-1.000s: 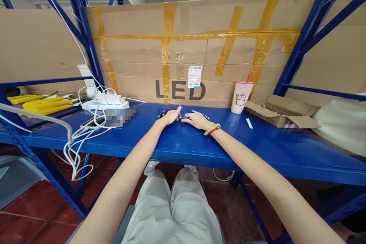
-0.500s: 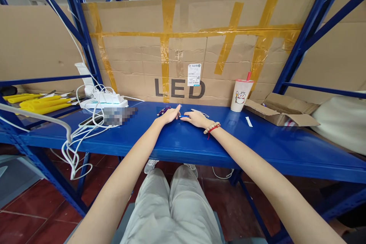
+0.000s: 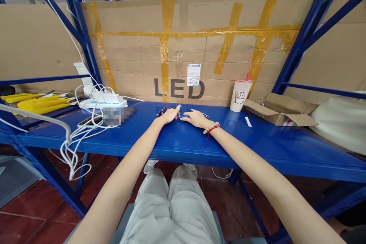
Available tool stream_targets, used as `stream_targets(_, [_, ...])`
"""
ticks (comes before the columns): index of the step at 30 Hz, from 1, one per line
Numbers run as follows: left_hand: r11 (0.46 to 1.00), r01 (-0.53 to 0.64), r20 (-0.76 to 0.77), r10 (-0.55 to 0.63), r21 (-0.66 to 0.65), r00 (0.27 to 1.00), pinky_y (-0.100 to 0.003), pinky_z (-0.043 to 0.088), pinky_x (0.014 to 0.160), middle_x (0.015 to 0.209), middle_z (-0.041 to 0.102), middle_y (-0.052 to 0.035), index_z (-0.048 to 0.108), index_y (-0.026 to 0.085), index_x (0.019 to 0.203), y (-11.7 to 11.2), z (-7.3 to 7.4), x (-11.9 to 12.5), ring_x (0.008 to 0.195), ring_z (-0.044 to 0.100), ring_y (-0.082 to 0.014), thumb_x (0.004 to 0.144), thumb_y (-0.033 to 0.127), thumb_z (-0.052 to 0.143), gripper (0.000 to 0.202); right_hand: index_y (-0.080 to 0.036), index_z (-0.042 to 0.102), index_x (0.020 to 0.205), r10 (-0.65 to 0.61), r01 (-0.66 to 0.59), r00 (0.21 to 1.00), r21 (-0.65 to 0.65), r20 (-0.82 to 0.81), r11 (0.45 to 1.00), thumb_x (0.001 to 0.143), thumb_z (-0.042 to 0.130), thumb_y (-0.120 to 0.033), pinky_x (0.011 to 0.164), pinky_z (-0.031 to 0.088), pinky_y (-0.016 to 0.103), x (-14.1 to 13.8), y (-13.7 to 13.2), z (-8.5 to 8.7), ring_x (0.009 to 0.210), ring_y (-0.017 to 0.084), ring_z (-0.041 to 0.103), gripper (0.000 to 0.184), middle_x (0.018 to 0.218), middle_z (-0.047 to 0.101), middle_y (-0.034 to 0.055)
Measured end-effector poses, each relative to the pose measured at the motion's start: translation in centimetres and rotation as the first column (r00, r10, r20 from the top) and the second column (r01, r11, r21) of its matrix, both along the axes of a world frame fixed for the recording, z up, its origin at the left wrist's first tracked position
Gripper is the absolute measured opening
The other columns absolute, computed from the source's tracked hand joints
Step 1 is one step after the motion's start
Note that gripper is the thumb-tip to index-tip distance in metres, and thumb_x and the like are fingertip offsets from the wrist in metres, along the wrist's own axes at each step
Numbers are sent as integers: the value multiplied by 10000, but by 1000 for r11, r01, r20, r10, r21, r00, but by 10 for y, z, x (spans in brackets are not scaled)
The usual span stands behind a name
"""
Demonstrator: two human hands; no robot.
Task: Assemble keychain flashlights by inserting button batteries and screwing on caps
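head view showed me a slim blue object [image 3: 184, 116] at the right hand [image 3: 198, 118], aimed lengthwise toward the left hand [image 3: 170, 116], though whether either grip was closed i couldn't tell.

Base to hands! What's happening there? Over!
Left hand beside dark purple item. Right hand at slim blue pen-like item, grip unclear. Red-strawed cup off right, apart from hands.

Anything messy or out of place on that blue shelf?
Yes: white cables lie tangled at the left and droop over the shelf front, looking untidy. A loose white scrap lies near the cup.
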State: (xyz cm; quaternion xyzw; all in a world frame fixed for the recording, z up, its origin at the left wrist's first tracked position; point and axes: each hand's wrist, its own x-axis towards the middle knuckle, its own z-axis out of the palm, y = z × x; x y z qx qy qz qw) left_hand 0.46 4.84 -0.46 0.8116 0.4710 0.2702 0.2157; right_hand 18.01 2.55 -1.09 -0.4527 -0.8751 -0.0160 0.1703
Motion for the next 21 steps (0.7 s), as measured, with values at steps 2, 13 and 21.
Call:
stream_targets(2, [1000, -7, 1, 7, -6, 1000, -316, 420, 807, 679, 636, -53, 631, 164, 696, 0, 0, 0, 753, 585, -212, 857, 612, 111, 705, -235, 617, 1058, 0, 0, 1000, 0, -1, 1000, 885, 341, -574, 937, 390, 354, 0, 0, 0, 1004, 220, 597, 470, 1062, 663, 62])
stream_targets(13, [1000, -20, 5, 20, -9, 1000, -296, 434, 752, 709, 653, -63, 658, 154, 751, 0, -1, 1, 726, 585, -205, 860, 609, 97, 731, -236, 603, 1076, 4, -4, 1000, -20, 10, 1000, 863, 370, -597, 931, 397, 348, 1, 2, 1, 1007, 221, 597, 479, 1088, 655, 61])
stream_targets(21, [1000, -5, -9, 5, -2, 1000, -287, 437, 742, 706, 653, -65, 667, 150, 762, 4, -2, 0, 734, 591, -202, 861, 598, 86, 740, -242, 608, 1101, 31, -31, 999, -32, 23, 999, 883, 372, -558, 942, 391, 346, 2, 3, 0, 1058, 223, 572, 450, 1145, 633, 50])
